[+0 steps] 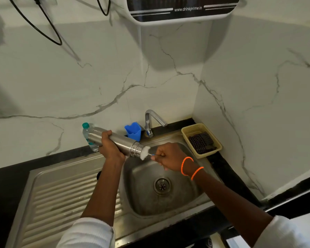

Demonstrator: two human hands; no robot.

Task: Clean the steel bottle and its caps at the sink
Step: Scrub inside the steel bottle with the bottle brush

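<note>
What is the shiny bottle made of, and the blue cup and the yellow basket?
The bottle looks like brushed steel: grey, with soft bright streaks along it. The blue cup seems to be plastic: flat even colour, no metal glint. The yellow basket is probably plastic too, with a wall of tiny moulded holes.

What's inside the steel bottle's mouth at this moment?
A white bottle brush sits in the mouth of the steel bottle, its handle pinched by the right hand. The bottle's interior is hidden, so how far the brush reaches cannot be seen.
</note>
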